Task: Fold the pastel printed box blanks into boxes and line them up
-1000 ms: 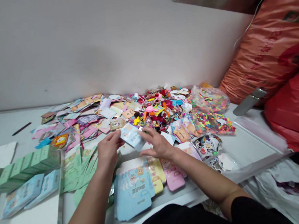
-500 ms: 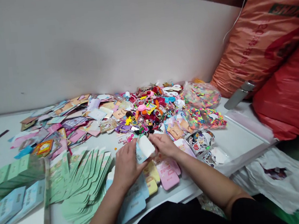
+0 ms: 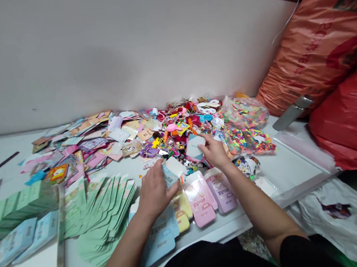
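Note:
My left hand (image 3: 155,191) is closed around a small light-blue carton (image 3: 169,175), whose white end flap stands up at the top. Out over the heap, my right hand (image 3: 214,152) pinches a pale blue card (image 3: 195,147) at its right edge. Below the hands lie flat folded cartons: blue (image 3: 161,241), yellow (image 3: 182,211), pink (image 3: 201,201) and purple (image 3: 222,190). Beyond them is a pile of colourful small trinkets (image 3: 178,129).
Fanned green cartons (image 3: 108,221) lie on the left, beside filled green boxes (image 3: 17,205) and blue boxes (image 3: 14,244). Cards (image 3: 93,142) are heaped at the back. On the right are bags of neon pieces (image 3: 243,112), a metal flask (image 3: 293,113) and large red sacks (image 3: 348,111).
My right hand has left the blue carton and moved right and away, onto the pale card. The left hand still holds the carton. The view has shifted slightly.

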The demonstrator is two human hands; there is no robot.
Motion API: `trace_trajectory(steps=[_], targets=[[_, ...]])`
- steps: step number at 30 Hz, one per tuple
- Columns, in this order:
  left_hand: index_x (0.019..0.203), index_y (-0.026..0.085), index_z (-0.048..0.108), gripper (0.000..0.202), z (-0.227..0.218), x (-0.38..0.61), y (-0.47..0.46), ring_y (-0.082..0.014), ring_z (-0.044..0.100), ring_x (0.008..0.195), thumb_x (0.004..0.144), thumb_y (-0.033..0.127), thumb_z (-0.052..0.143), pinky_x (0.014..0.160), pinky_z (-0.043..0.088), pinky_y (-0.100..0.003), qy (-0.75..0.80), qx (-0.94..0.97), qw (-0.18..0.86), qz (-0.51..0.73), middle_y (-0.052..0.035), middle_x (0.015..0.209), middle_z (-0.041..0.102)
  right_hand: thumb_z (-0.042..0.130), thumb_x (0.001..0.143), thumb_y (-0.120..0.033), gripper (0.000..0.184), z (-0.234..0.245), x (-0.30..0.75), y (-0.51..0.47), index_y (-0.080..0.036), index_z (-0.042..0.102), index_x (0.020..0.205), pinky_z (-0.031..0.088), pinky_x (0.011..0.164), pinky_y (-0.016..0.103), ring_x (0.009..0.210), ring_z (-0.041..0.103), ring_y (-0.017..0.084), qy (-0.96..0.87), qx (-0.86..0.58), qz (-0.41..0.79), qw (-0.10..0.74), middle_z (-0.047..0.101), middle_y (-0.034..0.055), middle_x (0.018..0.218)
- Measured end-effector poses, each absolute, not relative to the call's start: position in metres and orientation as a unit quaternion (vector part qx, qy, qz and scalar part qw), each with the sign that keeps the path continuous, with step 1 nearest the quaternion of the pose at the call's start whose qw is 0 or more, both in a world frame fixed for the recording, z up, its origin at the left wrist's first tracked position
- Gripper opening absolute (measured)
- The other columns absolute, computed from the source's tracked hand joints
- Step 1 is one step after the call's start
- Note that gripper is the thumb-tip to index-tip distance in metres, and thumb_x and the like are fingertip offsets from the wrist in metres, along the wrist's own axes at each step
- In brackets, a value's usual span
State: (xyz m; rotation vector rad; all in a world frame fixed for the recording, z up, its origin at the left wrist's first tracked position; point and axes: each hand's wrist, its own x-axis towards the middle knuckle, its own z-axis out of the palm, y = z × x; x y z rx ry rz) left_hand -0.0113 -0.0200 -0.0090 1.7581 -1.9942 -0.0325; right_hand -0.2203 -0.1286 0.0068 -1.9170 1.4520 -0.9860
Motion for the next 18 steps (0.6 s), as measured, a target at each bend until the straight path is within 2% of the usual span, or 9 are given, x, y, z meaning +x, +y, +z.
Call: trace_trajectory(steps=[3,5,10,14,16,18], targets=[[0.132,0.015,0.036,0.068,-0.009,-0.020,-0.025,-0.0304,0.053,0.108,0.076,0.046,0.058,0.089,0.045,-0.043,-0.737,0.615,0.280,0.006,-0.0164,0.119,0.054,0.054,0.084,-0.036,0.047,0.019,-0.215,-0.101,-0.016,0.047,0.126,0.042,0.043,0.022,0.042,0.053,0.012,0.470,-0.579,-0.524,0.411,0.059,-0.0050,0.053],[0.132,0.015,0.037,0.067,-0.009,-0.026,-0.027,-0.0287,0.053,0.110,0.076,0.046,0.059,0.090,0.046,-0.041,-0.741,0.600,0.302,0.001,-0.0158,0.120,0.053,0.056,0.084,-0.038,0.049,0.021,-0.205,-0.081,-0.016,0.044,0.127,0.043,0.043,0.021,0.040,0.052,0.011,0.435,-0.525,-0.582,0.443,0.058,-0.0062,0.051],[0.134,0.016,0.034,0.069,-0.010,-0.035,-0.029,-0.0278,0.051,0.116,0.077,0.046,0.058,0.096,0.044,-0.041,-0.728,0.608,0.315,-0.030,-0.0148,0.127,0.053,0.056,0.084,-0.036,0.050,0.016,-0.195,-0.058,-0.016,0.040,0.128,0.047,0.048,0.022,0.044,0.054,0.011,0.438,-0.471,-0.646,0.410,0.059,-0.0056,0.053],[0.133,0.015,0.036,0.069,-0.012,-0.034,-0.029,-0.0289,0.050,0.119,0.077,0.048,0.057,0.098,0.043,-0.041,-0.722,0.624,0.295,-0.041,-0.0157,0.129,0.053,0.050,0.087,-0.038,0.048,-0.002,-0.210,-0.084,-0.015,0.040,0.127,0.047,0.050,0.024,0.046,0.055,0.012,0.499,-0.465,-0.633,0.367,0.060,-0.0036,0.057],[0.135,0.014,0.034,0.071,-0.012,-0.031,-0.029,-0.0297,0.051,0.117,0.077,0.048,0.057,0.095,0.043,-0.042,-0.716,0.633,0.290,-0.039,-0.0170,0.129,0.053,0.047,0.088,-0.037,0.036,-0.011,-0.222,-0.104,-0.015,0.051,0.115,0.048,0.056,0.026,0.051,0.057,0.013,0.548,-0.512,-0.566,0.343,0.060,-0.0020,0.059],[0.134,0.013,0.033,0.072,-0.011,-0.028,-0.029,-0.0300,0.056,0.110,0.077,0.049,0.057,0.091,0.045,-0.042,-0.708,0.646,0.282,-0.040,-0.0173,0.123,0.057,0.049,0.085,-0.034,0.024,-0.015,-0.233,-0.120,-0.015,0.062,0.094,0.049,0.067,0.029,0.064,0.060,0.015,0.585,-0.578,-0.490,0.289,0.062,0.0021,0.067]])
